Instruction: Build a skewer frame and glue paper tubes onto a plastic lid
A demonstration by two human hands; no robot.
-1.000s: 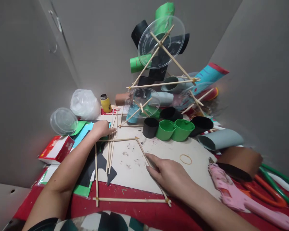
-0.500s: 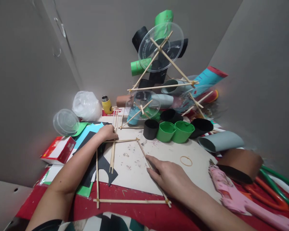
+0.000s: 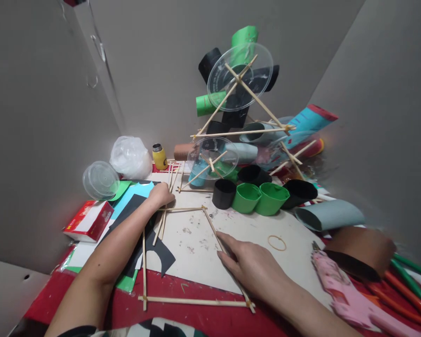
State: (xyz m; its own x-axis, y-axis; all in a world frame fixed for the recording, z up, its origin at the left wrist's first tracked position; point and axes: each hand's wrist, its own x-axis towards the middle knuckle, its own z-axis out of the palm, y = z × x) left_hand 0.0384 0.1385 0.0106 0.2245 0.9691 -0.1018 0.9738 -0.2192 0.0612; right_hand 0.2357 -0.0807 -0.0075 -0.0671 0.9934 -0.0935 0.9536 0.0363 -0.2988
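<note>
A square frame of wooden sticks [image 3: 196, 302], tied at its corners, lies in front of me, partly over white board and partly over red cloth. My right hand [image 3: 247, 260] holds its right side, thumb and index finger at the stick. At the far left corner, my left hand [image 3: 161, 195] is closed over several loose wooden sticks [image 3: 163, 224], which cross under the frame's far side. Its fingertips are partly hidden. Black cut paper [image 3: 161, 255] lies beneath the left forearm. A rubber band [image 3: 277, 242] rests on the board right of my right hand.
Behind stands a stick structure with a clear plastic disc [image 3: 217, 89] and paper tubes. Green paper rings [image 3: 273, 199] line the board's back edge. A pink glue gun [image 3: 340, 288] and scissors handles [image 3: 412, 264] lie right; a red box [image 3: 89, 220] and plastic bag [image 3: 130, 157] left.
The loose sticks at my left hand were nearly parallel and now spread into a crossing. My right hand stays on the frame. The whole view has shifted slightly.
</note>
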